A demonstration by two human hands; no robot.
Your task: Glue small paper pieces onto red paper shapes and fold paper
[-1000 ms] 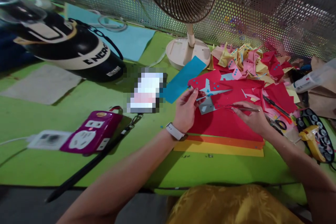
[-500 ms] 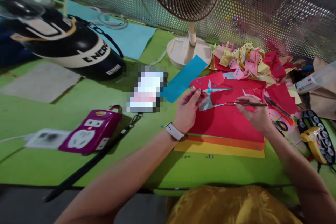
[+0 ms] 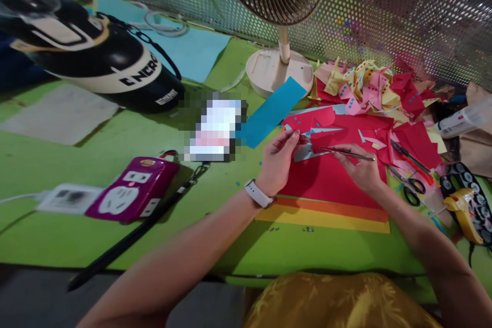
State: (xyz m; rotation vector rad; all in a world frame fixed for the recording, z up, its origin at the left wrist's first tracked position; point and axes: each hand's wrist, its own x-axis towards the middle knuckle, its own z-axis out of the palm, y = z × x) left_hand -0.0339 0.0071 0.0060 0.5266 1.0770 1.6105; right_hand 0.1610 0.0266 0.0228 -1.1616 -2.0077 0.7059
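My right hand (image 3: 360, 170) grips a pair of metal tweezers (image 3: 351, 154), whose tips point left, close to my other hand. The fingers of my left hand (image 3: 279, 161) are pinched together on something small and reddish that I cannot make out. Both hands are over a large red paper sheet (image 3: 323, 179), which lies on top of orange and yellow paper (image 3: 326, 216). Cut red paper pieces (image 3: 317, 118) and pale blue scraps (image 3: 303, 152) lie around the fingertips.
A phone (image 3: 217, 128), blue paper strip (image 3: 274, 113), fan base (image 3: 279, 73), black bottle (image 3: 111, 66) and purple power strip (image 3: 132, 189) stand or lie left and behind. Scissors (image 3: 411, 189), a yellow glue gun (image 3: 467, 210) and heaped patterned paper (image 3: 371, 87) are right.
My right hand has moved left, bringing the tweezers' tips nearer my left hand. The left hand keeps its pinch. The whole view has shifted slightly.
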